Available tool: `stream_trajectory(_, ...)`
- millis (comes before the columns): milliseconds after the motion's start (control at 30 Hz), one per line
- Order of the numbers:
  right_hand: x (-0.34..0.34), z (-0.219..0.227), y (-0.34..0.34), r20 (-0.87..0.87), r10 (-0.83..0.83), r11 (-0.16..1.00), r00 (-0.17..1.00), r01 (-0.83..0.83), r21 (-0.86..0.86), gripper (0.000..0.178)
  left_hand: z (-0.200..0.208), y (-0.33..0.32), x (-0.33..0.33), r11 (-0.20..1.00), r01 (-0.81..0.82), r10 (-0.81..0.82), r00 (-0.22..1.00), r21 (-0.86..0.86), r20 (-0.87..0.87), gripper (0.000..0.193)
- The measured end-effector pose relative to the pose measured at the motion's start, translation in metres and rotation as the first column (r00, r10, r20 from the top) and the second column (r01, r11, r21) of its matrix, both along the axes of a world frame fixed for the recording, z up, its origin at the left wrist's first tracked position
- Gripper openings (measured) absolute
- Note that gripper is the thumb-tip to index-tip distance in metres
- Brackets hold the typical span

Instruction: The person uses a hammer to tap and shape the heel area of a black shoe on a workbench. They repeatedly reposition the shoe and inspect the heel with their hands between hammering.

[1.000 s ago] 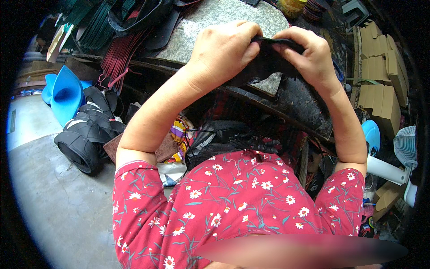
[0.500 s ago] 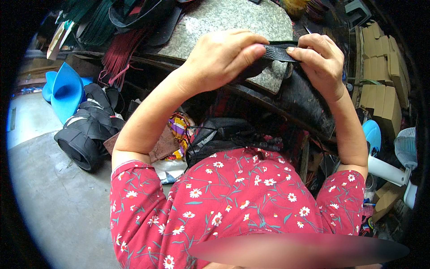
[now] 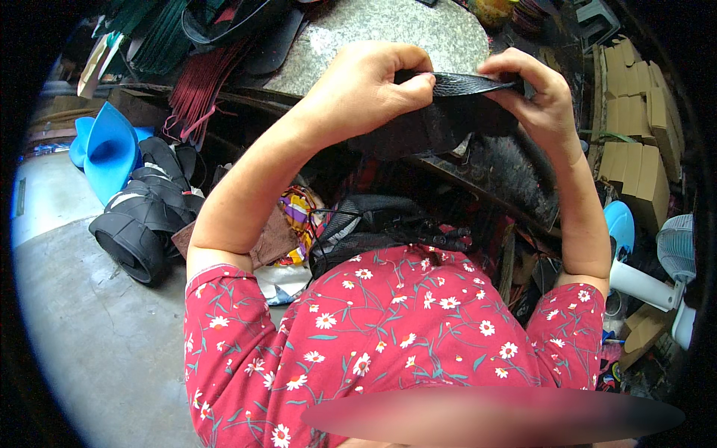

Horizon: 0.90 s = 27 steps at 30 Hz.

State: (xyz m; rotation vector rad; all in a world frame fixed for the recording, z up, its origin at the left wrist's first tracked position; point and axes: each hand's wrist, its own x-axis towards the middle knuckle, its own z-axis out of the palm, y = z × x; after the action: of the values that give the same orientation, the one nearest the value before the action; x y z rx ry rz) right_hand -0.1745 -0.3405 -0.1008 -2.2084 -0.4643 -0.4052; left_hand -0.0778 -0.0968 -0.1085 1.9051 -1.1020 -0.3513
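Observation:
A black, textured leather piece [image 3: 448, 112] is held up in front of me, its top edge stretched flat between both hands. My left hand [image 3: 366, 89] pinches the left end of that edge between thumb and fingers. My right hand [image 3: 534, 93] grips the right end, fingers curled over the top. The lower part of the piece hangs folded below the hands. Both hands are raised over the edge of a grey stone slab [image 3: 373, 30].
Red and green strap bundles [image 3: 202, 82] and black soles lie at the slab's left. Blue plastic pieces [image 3: 108, 145] and black rolled material [image 3: 138, 224] sit on the floor at left. Cardboard boxes [image 3: 635, 127] are stacked at right, beside a small fan [image 3: 676, 254].
The hands have drawn apart and risen slightly. The black piece, bunched between them a second ago, is now pulled out into a flat, taut edge.

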Motion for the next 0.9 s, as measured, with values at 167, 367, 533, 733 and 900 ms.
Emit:
stream_trajectory(167,-0.002,0.003,0.0,0.136,-0.032,0.998,0.99,0.039,-0.046,0.021,0.003,-0.003,0.0,0.994,0.044,-0.062,0.982,-0.103,-0.179,0.029)
stream_trajectory(367,0.0,-0.002,-0.004,0.257,-0.105,0.976,0.961,0.15,-0.161,0.02,0.004,-0.004,0.006,0.977,0.163,-0.209,0.876,-0.141,-0.435,0.032)
stream_trajectory(533,0.007,0.001,-0.01,0.322,-0.13,0.972,0.938,0.185,-0.148,0.021,0.009,-0.005,0.01,0.968,0.17,-0.213,0.947,-0.187,-0.239,0.03)
stream_trajectory(733,-0.002,0.024,-0.009,0.563,-0.017,0.853,0.826,0.306,-0.423,0.036,0.012,-0.005,0.026,0.979,0.107,0.053,0.688,-0.174,0.723,0.021)
stream_trajectory(900,-0.014,-0.005,0.01,0.395,0.006,0.686,0.919,0.283,-0.67,0.046,-0.033,-0.011,0.022,0.979,-0.065,0.186,0.675,-0.194,0.714,0.018)
